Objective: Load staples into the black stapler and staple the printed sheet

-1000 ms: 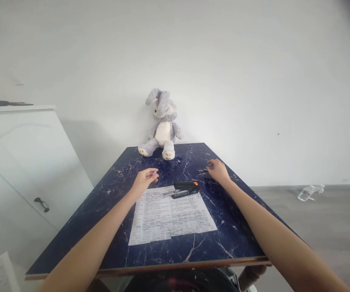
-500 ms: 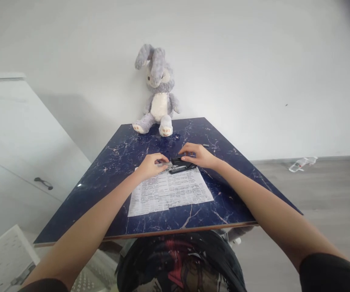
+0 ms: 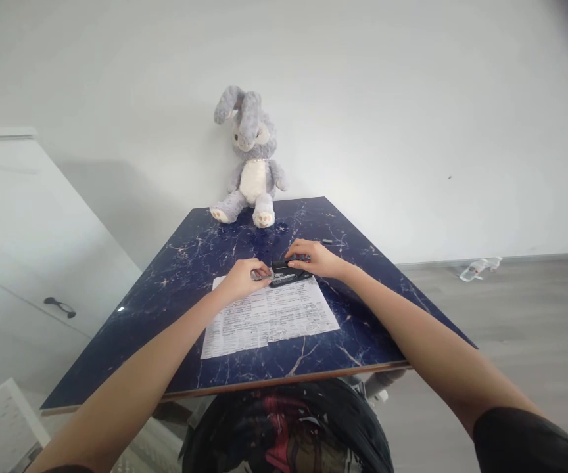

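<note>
A black stapler (image 3: 286, 272) lies at the far edge of a printed paper sheet (image 3: 269, 314) on the dark blue marbled table (image 3: 185, 263). My right hand (image 3: 313, 257) rests on the stapler's rear, fingers curled over its top. My left hand (image 3: 243, 276) is at the stapler's metal front end, its fingers pinched there. What the pinch holds is too small to make out.
A grey plush rabbit (image 3: 250, 164) sits at the table's far edge against the white wall. A white cabinet (image 3: 22, 223) stands on the left. A small dark item (image 3: 326, 242) lies on the table beyond my right hand. A plastic bottle (image 3: 476, 268) lies on the floor.
Both hands moved in from either side of the stapler and now rest on it. The camera has tilted downward, so more of my lap shows.
</note>
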A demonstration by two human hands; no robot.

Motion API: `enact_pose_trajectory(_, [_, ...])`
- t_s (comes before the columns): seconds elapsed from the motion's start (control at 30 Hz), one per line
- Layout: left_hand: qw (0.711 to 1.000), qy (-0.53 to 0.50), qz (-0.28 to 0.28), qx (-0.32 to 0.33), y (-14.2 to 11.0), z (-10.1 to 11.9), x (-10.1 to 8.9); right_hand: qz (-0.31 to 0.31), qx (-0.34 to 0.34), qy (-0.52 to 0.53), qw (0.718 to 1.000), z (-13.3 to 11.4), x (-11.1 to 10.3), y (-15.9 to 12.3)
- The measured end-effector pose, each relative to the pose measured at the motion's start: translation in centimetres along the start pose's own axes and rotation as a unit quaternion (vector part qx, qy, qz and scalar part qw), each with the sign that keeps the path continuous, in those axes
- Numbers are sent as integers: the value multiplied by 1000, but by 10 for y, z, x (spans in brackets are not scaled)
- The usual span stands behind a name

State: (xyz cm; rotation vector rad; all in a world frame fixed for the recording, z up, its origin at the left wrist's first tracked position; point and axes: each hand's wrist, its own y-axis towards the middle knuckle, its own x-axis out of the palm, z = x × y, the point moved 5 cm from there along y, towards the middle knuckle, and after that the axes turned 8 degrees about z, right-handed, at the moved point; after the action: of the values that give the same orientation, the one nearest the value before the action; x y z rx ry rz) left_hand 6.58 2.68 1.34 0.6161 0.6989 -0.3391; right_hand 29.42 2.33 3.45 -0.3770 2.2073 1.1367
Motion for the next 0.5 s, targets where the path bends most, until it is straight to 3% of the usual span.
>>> enact_pose_trajectory(0.27, [999,-4,-39,18,0,3,0,-16,-2,8,1000,-2,0,-1])
enact_pose_trajectory(0.5, [990,-14,-127,61,-5,3,-23,-70,-3,21,997,5,5,-5])
